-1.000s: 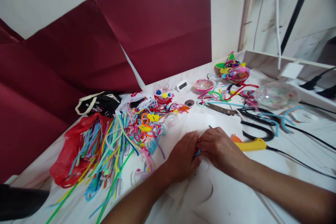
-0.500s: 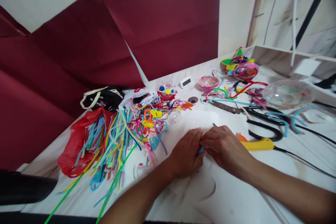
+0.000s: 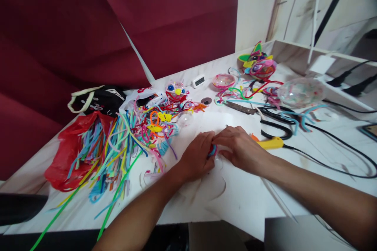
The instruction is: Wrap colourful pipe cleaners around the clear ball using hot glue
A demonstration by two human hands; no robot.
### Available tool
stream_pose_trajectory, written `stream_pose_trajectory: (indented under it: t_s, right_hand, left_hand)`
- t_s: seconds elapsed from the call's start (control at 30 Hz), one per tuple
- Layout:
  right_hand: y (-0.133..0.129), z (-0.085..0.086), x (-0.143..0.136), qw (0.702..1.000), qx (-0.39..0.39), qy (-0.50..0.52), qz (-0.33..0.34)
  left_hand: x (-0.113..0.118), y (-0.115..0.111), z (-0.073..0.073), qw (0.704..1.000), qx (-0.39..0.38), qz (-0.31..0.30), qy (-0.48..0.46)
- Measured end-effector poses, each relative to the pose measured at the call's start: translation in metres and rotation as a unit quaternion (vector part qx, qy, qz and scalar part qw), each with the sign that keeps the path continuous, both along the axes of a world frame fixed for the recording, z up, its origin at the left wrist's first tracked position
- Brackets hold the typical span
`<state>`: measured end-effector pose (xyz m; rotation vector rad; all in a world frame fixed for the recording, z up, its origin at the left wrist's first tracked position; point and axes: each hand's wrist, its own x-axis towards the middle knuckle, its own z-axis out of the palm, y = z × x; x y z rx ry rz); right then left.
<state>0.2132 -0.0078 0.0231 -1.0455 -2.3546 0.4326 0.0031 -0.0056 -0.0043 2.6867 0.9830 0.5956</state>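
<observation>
My left hand [image 3: 196, 157] is closed round a small blue and pinkish-red piece [image 3: 212, 150], low over the white paper. Most of that piece is hidden by the fingers; what shows looks like coiled pipe cleaner. From the right, my right hand [image 3: 240, 147] meets it, fingers bent and their tips on the piece's upper edge, close against the left fingertips. Just beyond the right hand lies a yellow-handled corded tool [image 3: 271, 143], its tip hidden. Black-handled scissors [image 3: 244, 108] rest farther back.
Pipe cleaners [image 3: 118, 153] spill from a red plastic bag [image 3: 66, 157] on the left. Behind stand a small digital clock [image 3: 198, 81], a clear bowl [image 3: 224, 81] and decorated figures [image 3: 259, 64]. A clear dome [image 3: 302, 93] is at right. White paper [image 3: 244, 208] overhangs the table's front edge.
The view has shifted, so everything appears farther left and slightly higher, and the table's front edge now shows. More of the blue and red piece is visible between my hands.
</observation>
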Motion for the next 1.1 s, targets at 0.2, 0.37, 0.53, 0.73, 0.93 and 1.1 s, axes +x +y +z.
stream_pose_trajectory:
  t_s: [0.2, 0.37, 0.53, 0.73, 0.93, 1.1]
  right_hand:
    - [0.006, 0.001, 0.01, 0.995, 0.055, 0.069, -0.039]
    - [0.009, 0.0, 0.013, 0.995, 0.062, 0.054, -0.056]
    - [0.01, -0.001, 0.013, 0.996, 0.06, 0.046, -0.053]
    - [0.009, -0.001, 0.012, 0.997, 0.052, 0.045, -0.042]
    - [0.0, 0.002, 0.006, 0.999, 0.028, 0.017, -0.007]
    - [-0.002, -0.001, 0.001, 0.999, 0.05, -0.007, 0.009]
  left_hand:
    - [0.001, -0.001, 0.006, 1.0, -0.024, -0.004, 0.003]
    - [0.0, -0.002, 0.007, 1.0, -0.016, -0.001, 0.01]
    - [0.0, -0.004, 0.008, 1.0, -0.006, 0.003, 0.014]
    - [0.001, -0.004, 0.005, 1.0, 0.02, 0.007, 0.019]
    - [0.002, -0.004, -0.001, 0.999, 0.039, 0.01, -0.005]
    - [0.004, -0.004, -0.003, 0.999, 0.031, 0.014, -0.022]
